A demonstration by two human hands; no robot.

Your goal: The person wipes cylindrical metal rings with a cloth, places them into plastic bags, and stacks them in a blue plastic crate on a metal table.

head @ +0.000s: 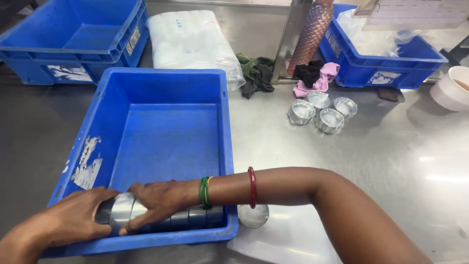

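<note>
Both my hands are inside a blue plastic crate (166,88), at its near wall. My left hand (78,212) and my right hand (154,200) clasp the left end of a row of shiny metal rings (190,219) that lies on its side along the crate's near wall. My right forearm, with green and red bangles, crosses over the crate's right rim. One more metal ring (253,216) sits on the steel table just outside the crate, under my forearm.
Several metal rings (322,112) are grouped on the steel table (391,156) at the right. Two more blue crates (73,39) (391,63) stand at the back, with a clear plastic bag (190,41), cloths (256,73), a copper-coloured bottle (310,36) and a white bowl (452,88).
</note>
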